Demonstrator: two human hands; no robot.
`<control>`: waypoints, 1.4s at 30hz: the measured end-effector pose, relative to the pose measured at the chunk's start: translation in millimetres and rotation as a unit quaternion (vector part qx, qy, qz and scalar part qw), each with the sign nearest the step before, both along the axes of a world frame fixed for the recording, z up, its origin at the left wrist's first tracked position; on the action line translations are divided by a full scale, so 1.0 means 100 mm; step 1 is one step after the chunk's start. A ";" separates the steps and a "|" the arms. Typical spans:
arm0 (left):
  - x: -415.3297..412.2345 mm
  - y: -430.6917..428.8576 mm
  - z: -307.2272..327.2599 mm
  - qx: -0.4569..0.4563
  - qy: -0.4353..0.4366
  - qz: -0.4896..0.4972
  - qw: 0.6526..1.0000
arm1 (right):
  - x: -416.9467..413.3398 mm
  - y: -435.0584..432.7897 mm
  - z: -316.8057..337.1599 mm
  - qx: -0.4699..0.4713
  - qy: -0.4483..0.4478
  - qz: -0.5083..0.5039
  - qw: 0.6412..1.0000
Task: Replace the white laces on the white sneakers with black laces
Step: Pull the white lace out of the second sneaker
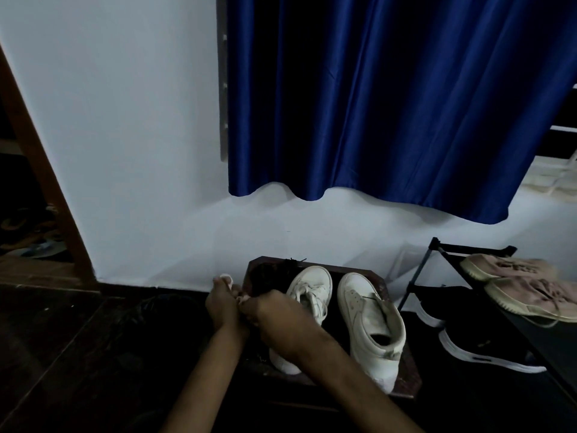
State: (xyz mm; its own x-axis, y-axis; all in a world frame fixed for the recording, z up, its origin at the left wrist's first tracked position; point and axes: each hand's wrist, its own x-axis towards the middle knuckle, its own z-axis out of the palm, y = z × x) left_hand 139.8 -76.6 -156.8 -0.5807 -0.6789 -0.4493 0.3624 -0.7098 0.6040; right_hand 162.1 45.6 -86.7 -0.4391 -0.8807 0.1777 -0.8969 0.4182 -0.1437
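At the table [406, 385] edge, left hand [223, 305] and right hand [275, 311] pinch white lace [226, 279].

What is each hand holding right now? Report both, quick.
Left hand: closed, fingers gripping a white lace.
Right hand: closed, fingers pinching the same white lace beside the left hand.

White sneakers [352, 314], deep blue curtain [390, 98], black white-soled shoes [480, 342].
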 end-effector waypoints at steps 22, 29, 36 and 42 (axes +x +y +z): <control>0.12 0.14 -0.64 -0.773 -0.198 -0.119 0.591 | -0.82 1.49 -0.56 -0.055 -0.105 -0.409 0.905; 0.24 0.16 -0.58 -0.736 -0.134 -0.091 0.657 | -0.85 1.64 -0.46 -0.025 -0.096 -0.397 0.912; 0.22 0.16 -0.65 -0.802 -0.142 -0.165 0.556 | -0.22 1.06 -0.28 -0.062 0.035 -0.148 0.986; 0.26 0.19 -0.60 -0.823 -0.143 -0.149 0.528 | -0.14 1.13 -0.34 0.020 0.062 -0.115 0.991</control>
